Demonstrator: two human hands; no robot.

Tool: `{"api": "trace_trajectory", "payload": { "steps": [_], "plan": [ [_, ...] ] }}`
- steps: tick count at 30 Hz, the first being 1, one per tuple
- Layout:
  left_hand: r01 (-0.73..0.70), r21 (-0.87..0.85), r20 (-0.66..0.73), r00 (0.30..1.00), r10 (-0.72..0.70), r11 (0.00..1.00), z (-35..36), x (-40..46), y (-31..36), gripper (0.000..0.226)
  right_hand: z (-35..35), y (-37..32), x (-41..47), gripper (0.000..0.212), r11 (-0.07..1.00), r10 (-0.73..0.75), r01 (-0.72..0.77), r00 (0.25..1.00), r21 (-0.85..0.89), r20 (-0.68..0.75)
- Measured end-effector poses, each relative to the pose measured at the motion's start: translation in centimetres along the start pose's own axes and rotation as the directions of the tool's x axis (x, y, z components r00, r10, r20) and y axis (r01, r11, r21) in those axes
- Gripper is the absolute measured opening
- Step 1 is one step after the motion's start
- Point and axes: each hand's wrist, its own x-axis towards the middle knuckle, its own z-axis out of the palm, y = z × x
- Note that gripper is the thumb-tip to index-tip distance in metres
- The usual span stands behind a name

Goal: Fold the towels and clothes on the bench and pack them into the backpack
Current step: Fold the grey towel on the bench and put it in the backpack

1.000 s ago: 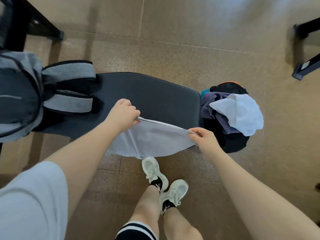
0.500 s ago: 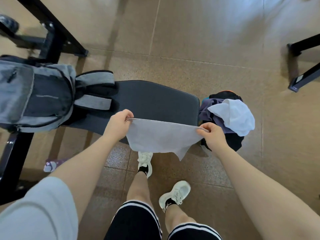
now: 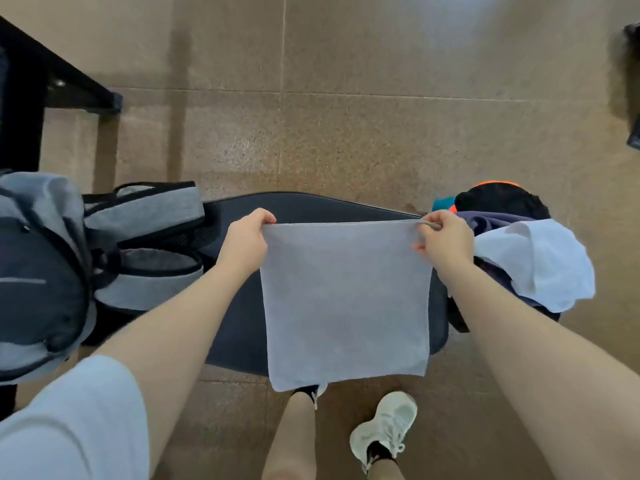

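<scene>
Two hands hold a pale grey towel (image 3: 346, 303) taut by its top corners, left hand (image 3: 246, 244) and right hand (image 3: 443, 239) each pinching with curled fingers. It hangs flat, square and smooth over the dark padded surface (image 3: 235, 327), between the grey backpack (image 3: 45, 271) and the heap of clothes (image 3: 519, 258).

Matt grey cloth towel (image 3: 346, 299) (glossy speckled stone floor (image 3: 346, 140))
</scene>
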Motion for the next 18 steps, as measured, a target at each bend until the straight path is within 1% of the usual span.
{"api": "trace_trajectory", "payload": {
  "steps": [3,5,6,7,8,9,10,11,12,13,14,16,17,18],
  "plan": [
    [-0.063,-0.009,-0.037,0.997,0.062,0.998,0.4,4.7,-0.2,0.038,1.9,-1.5,3.6,0.009,0.998,-0.037,0.036,0.998,-0.045,-0.043],
    [-0.102,0.034,-0.063,0.993,0.104,0.994,1.2,7.0,-0.5,0.041,3.4,-1.7,5.2,0.007,0.996,-0.063,0.061,0.998,-0.066,-0.02],
    [-0.12,0.102,-0.072,0.989,0.127,0.988,1.8,7.7,-0.7,0.046,4.1,-1.6,5.8,0.008,0.994,-0.072,0.072,0.997,-0.077,0.0],
    [-0.143,0.205,-0.087,0.983,0.164,0.968,2.5,8.0,-0.8,0.051,4.8,-1.4,5.9,0.014,0.991,-0.077,0.078,0.997,-0.112,0.006],
    [-0.196,0.304,-0.105,0.966,0.237,0.932,3.3,7.7,-0.8,0.056,5.5,-1.0,5.6,0.025,0.976,-0.108,0.105,0.994,-0.19,-0.007],
    [-0.284,0.365,-0.105,0.934,0.342,0.887,4.4,7.0,-0.9,0.059,6.1,-0.3,5.0,0.037,0.939,-0.194,0.176,0.98,-0.294,-0.034],
    [-0.386,0.387,-0.096,0.886,0.454,0.837,5.7,6.0,-0.8,0.061,6.9,0.2,4.1,0.046,0.873,-0.324,0.279,0.945,-0.401,-0.048],
    [-0.481,0.384,-0.069,0.836,0.544,0.788,7.2,4.8,-0.8,0.061,7.8,0.8,2.8,0.052,0.791,-0.455,0.389,0.89,-0.473,-0.029],
    [-0.553,0.377,-0.022,0.797,0.604,0.743,8.7,3.3,-1.0,0.061,8.8,1.5,1.4,0.057,0.721,-0.549,0.487,0.836,-0.493,0.024],
    [-0.596,0.38,0.048,0.776,0.629,0.707,10.2,1.7,-1.4,0.061,10.0,2.4,0.0,0.06,0.664,-0.601,0.565,0.793,-0.489,0.101],
    [-0.614,0.396,0.121,0.772,0.625,0.682,11.3,0.2,-2.2,0.063,11.1,3.6,-1.5,0.062,0.613,-0.621,0.626,0.759,-0.482,0.196],
    [-0.586,0.455,0.201,0.801,0.564,0.67,12.3,-2.0,-4.5,0.069,12.5,6.1,-4.1,0.064,0.502,-0.601,0.692,0.71,-0.519,0.366],
    [-0.551,0.489,0.21,0.827,0.522,0.676,12.3,-2.9,-5.9,0.07,12.5,7.4,-5.0,0.065,0.454,-0.567,0.697,0.706,-0.555,0.423],
    [-0.519,0.513,0.208,0.848,0.488,0.683,12.0,-3.5,-7.1,0.072,12.1,8.6,-5.5,0.066,0.427,-0.525,0.678,0.725,-0.598,0.446]
  ]
}}
